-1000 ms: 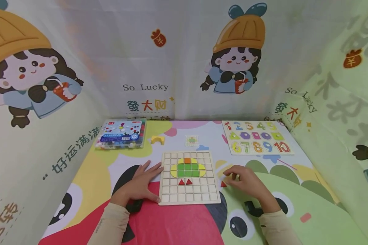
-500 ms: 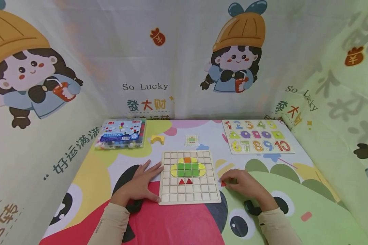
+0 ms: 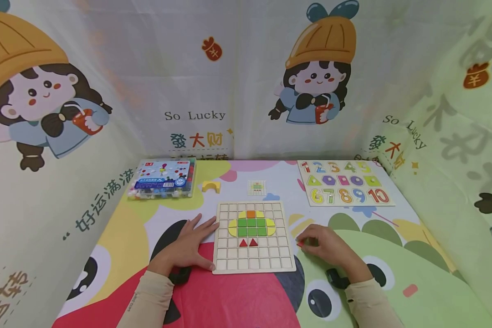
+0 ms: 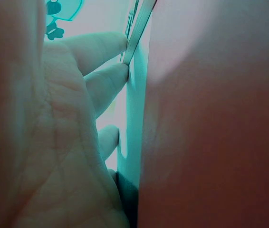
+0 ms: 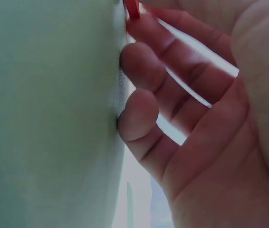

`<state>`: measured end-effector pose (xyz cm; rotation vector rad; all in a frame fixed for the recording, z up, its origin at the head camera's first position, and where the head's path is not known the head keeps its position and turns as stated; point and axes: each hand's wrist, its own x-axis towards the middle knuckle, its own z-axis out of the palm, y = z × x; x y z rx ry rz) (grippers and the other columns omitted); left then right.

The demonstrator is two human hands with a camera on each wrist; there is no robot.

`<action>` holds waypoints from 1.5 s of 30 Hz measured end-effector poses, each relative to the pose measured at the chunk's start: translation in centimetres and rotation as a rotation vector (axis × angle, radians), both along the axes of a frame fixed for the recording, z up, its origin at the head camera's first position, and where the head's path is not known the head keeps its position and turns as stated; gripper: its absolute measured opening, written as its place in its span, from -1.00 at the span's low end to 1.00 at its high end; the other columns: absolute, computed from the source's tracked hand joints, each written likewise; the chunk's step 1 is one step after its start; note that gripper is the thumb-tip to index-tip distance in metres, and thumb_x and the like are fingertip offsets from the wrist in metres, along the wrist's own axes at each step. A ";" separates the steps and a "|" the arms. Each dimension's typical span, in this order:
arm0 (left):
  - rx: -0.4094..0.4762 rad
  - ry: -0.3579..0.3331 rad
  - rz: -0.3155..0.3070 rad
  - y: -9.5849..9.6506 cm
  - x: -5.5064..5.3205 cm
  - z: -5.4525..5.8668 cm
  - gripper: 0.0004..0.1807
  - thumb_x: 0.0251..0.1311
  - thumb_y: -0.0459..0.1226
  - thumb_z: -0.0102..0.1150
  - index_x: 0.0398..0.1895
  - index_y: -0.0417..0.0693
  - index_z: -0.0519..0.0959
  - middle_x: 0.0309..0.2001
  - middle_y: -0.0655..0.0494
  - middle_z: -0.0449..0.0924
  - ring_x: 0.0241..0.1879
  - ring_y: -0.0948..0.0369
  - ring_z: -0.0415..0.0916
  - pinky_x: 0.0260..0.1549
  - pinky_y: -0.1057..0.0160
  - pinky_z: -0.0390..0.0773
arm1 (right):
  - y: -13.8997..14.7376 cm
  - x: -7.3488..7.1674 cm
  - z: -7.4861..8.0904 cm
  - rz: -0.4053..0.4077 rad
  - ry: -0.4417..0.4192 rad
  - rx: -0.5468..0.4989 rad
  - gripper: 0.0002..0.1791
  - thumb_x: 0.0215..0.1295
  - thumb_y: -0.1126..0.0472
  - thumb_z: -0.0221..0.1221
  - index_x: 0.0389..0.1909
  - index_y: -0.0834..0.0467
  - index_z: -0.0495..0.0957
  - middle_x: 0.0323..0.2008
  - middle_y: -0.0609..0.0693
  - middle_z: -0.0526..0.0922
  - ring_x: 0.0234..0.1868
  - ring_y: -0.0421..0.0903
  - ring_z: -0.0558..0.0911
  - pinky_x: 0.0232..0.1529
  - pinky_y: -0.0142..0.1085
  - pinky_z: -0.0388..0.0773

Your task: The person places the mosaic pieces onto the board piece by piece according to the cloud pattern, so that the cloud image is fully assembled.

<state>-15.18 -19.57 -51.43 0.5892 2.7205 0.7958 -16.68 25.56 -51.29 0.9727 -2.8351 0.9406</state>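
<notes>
A wooden grid board (image 3: 254, 264) lies flat in the middle, with green squares (image 3: 252, 227), one orange square (image 3: 251, 214), yellow rounded pieces (image 3: 233, 228) and two red triangles (image 3: 243, 243) on it. My left hand (image 3: 186, 248) is spread at its left side, fingertips and thumb tip against the edge; the left wrist view shows the fingers (image 4: 107, 88) nearly straight. Just right of the board, my right hand (image 3: 321, 241) pinches a small red triangle piece (image 5: 132, 8) between thumb and fingertips, low over the mat. Its other fingers (image 5: 141, 114) curl down onto the surface.
A small pattern card (image 3: 257, 187) lies behind the board. Beside it sit a yellow arch block (image 3: 211, 187) and a plastic box (image 3: 162, 179) of coloured parts. At the back right is a number puzzle board (image 3: 344, 184). Printed curtains (image 3: 254, 91) surround the table.
My right hand has come down over the loose red triangle and taken it between thumb and fingers, shifting it slightly. The left hand stays at the board's edge.
</notes>
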 end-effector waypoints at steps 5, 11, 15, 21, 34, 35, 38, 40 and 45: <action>0.006 -0.004 -0.005 0.2 -0.1 -0.3 0.35 -0.28 0.25 0.66 0.69 0.21 0.21 0.73 0.18 0.01 0.73 -0.18 -0.38 0.59 -0.45 -0.31 | 0.5 -0.1 0.5 -0.012 0.009 0.047 -0.82 0.19 0.35 0.46 -0.23 0.03 0.78 -0.29 -0.20 0.66 -0.29 -0.33 0.53 -0.25 -0.38 0.58; 0.009 -0.024 0.009 0.3 0.0 -0.3 0.34 -0.28 0.23 0.67 0.68 0.24 0.21 0.73 0.20 0.00 0.73 -0.16 -0.39 0.59 -0.46 -0.30 | 0.2 -0.8 2.1 0.050 0.001 0.136 -0.81 0.19 0.36 0.42 -0.33 -0.02 0.74 -0.34 -0.22 0.59 -0.33 -0.32 0.48 -0.29 -0.37 0.53; -0.004 -0.014 0.012 0.1 0.1 0.0 0.34 -0.28 0.21 0.68 0.69 0.23 0.20 0.73 0.19 0.00 0.73 -0.16 -0.39 0.60 -0.44 -0.31 | -1.3 -1.4 3.2 0.089 0.016 0.176 -0.86 0.25 0.31 0.42 -0.31 -0.03 0.74 -0.31 -0.21 0.60 -0.32 -0.32 0.48 -0.27 -0.37 0.52; -0.004 -0.008 0.011 0.0 0.1 0.1 0.34 -0.28 0.20 0.68 0.68 0.22 0.21 0.73 0.18 0.01 0.73 -0.17 -0.37 0.60 -0.44 -0.30 | -4.5 -1.6 4.3 0.136 0.013 0.212 -0.91 0.30 0.27 0.42 -0.24 0.01 0.76 -0.24 -0.18 0.60 -0.27 -0.25 0.52 -0.22 -0.37 0.56; -0.012 -0.009 0.012 0.2 0.2 0.3 0.33 -0.27 0.18 0.68 0.68 0.23 0.21 0.73 0.17 0.02 0.73 -0.18 -0.36 0.61 -0.43 -0.30 | -10.3 -1.8 3.8 0.247 0.076 0.299 -0.94 0.36 0.18 0.43 -0.19 0.02 0.78 -0.22 -0.15 0.70 -0.18 -0.26 0.57 -0.06 -0.33 0.69; -0.013 -0.008 0.013 0.2 0.2 0.3 0.33 -0.28 0.18 0.68 0.68 0.23 0.21 0.73 0.17 0.02 0.73 -0.18 -0.36 0.61 -0.43 -0.30 | -10.5 -1.7 3.8 0.252 0.080 0.305 -0.94 0.36 0.17 0.43 -0.19 0.01 0.78 -0.21 -0.15 0.70 -0.17 -0.26 0.58 -0.05 -0.33 0.69; -0.016 -0.007 0.016 0.2 0.2 0.2 0.33 -0.28 0.18 0.69 0.68 0.25 0.21 0.73 0.18 0.02 0.73 -0.17 -0.36 0.61 -0.44 -0.30 | -11.0 -1.6 3.6 0.261 0.108 0.322 -0.95 0.36 0.17 0.43 -0.21 0.00 0.79 -0.21 -0.15 0.71 -0.15 -0.25 0.60 -0.03 -0.33 0.69; -0.018 -0.007 0.018 0.2 0.2 0.2 0.33 -0.28 0.18 0.69 0.68 0.25 0.21 0.73 0.18 0.02 0.73 -0.17 -0.36 0.61 -0.43 -0.30 | -11.2 -1.5 3.4 0.261 0.126 0.336 -0.96 0.36 0.16 0.43 -0.21 -0.02 0.79 -0.20 -0.16 0.72 -0.14 -0.25 0.61 -0.03 -0.33 0.70; -0.021 -0.007 0.016 0.1 0.1 0.0 0.33 -0.28 0.20 0.68 0.68 0.24 0.21 0.73 0.18 0.01 0.73 -0.17 -0.37 0.61 -0.42 -0.31 | -11.5 -1.3 3.1 0.253 0.123 0.363 -0.92 0.37 0.14 0.43 -0.16 -0.05 0.82 -0.15 -0.18 0.72 -0.11 -0.26 0.61 -0.02 -0.35 0.70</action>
